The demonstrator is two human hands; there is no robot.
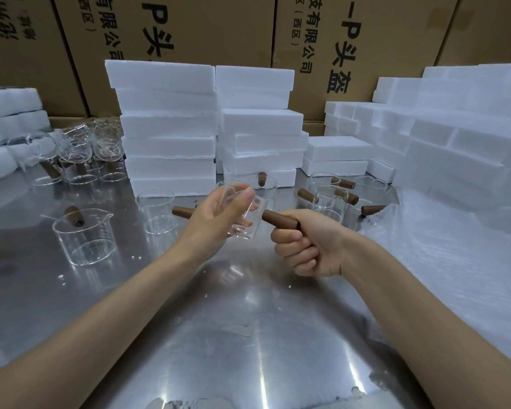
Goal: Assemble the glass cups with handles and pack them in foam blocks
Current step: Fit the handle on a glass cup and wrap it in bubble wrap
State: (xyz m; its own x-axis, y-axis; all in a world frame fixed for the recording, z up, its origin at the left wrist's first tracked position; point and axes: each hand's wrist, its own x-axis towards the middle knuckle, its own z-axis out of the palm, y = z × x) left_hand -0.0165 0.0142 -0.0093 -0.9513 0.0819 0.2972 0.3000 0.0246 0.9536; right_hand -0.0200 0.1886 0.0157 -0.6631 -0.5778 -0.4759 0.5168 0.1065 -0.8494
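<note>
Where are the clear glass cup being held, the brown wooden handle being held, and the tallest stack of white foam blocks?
clear glass cup [244, 215]: head view, side wall.
brown wooden handle [279, 219]: head view, mid-shaft.
stack of white foam blocks [168, 128]: head view, front face.

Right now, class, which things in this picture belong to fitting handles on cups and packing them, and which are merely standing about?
In the job:
left hand holding glass cup
right hand gripping wooden handle
foam blocks
finished cups

Standing about:
cardboard cartons
steel table
</note>
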